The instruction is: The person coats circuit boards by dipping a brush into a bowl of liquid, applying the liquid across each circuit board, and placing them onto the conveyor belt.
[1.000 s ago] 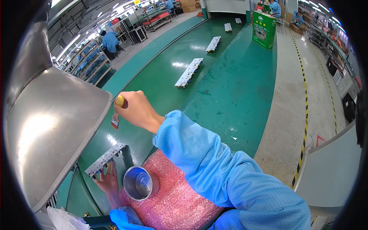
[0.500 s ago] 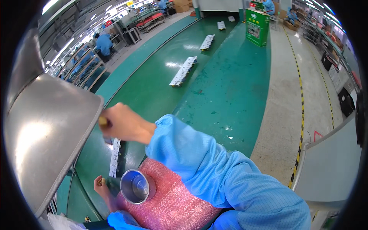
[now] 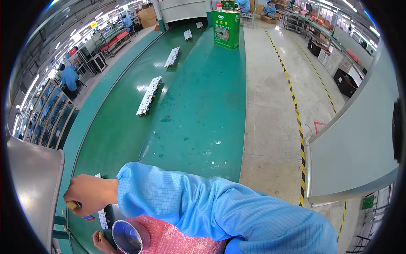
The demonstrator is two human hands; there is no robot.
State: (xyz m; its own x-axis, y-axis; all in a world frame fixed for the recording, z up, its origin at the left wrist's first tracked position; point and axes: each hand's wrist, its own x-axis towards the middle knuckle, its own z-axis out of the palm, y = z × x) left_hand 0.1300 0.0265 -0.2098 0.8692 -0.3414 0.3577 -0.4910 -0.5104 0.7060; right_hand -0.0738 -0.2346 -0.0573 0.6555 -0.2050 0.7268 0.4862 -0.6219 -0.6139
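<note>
Fist of right hand (image 3: 86, 195) clamps yellow-handled tool (image 3: 72, 205); left hand (image 3: 102, 242) grips metal cup (image 3: 126, 237).

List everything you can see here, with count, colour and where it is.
Conveyor belt: one, green, running up the middle.
White boards: at least four, spaced along the belt.
Green box: one, far end of the belt.
Metal cup: one, silvery, bottom left.
Pink bubble wrap: one sheet, under the cup.
Hazard tape: yellow-black line on the grey floor, right.
Workers: several, blue coats, left and far end.
Left hand: beside the cup.
Right hand: blue sleeve, fingers closed on a yellow-handled tool.
</note>
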